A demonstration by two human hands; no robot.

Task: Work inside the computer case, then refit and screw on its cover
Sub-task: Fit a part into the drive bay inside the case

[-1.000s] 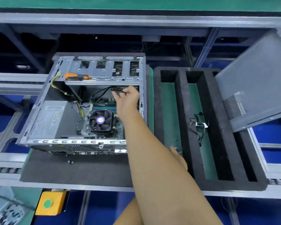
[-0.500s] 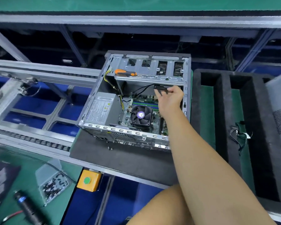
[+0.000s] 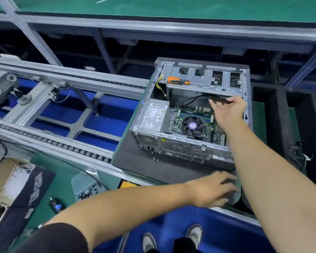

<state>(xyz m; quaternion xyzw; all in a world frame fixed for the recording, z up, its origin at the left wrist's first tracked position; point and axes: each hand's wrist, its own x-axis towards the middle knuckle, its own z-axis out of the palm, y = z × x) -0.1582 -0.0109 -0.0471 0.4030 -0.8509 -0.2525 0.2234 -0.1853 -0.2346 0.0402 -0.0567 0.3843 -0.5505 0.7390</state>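
Fingers of the right hand [image 3: 226, 110] curl around a flat black part [image 3: 218, 98] inside the computer case [image 3: 190, 114], pinching it just beneath the case's drive-bay shelf [image 3: 204, 84], with a black cable [image 3: 192, 98] running off its left end. What the part is cannot be made out. Its long axis lies level, parallel to the shelf edge, and it sits directly ahead of the fingertips, so any seating push would likely go away from the person, toward the case's far wall. The right hand is the nearer one by far. The left hand [image 3: 211, 189] lies outside the case, in front of its near face, fingers spread flat on the dark foam mat [image 3: 135, 163] that carries the case on the bench; it holds nothing.

Inside the case, a fan [image 3: 192, 126] sits below and to the left of the held part, and the power supply [image 3: 153, 115] fills the case's left side; its white label carries print too small to read. An orange-handled screwdriver [image 3: 179, 81] rests on the shelf. The cover is not on the case and does not show clearly here, so refitting appears to lie ahead. Left of the case, near the bench's front edge, lies a clear bag of screws [image 3: 88, 187].
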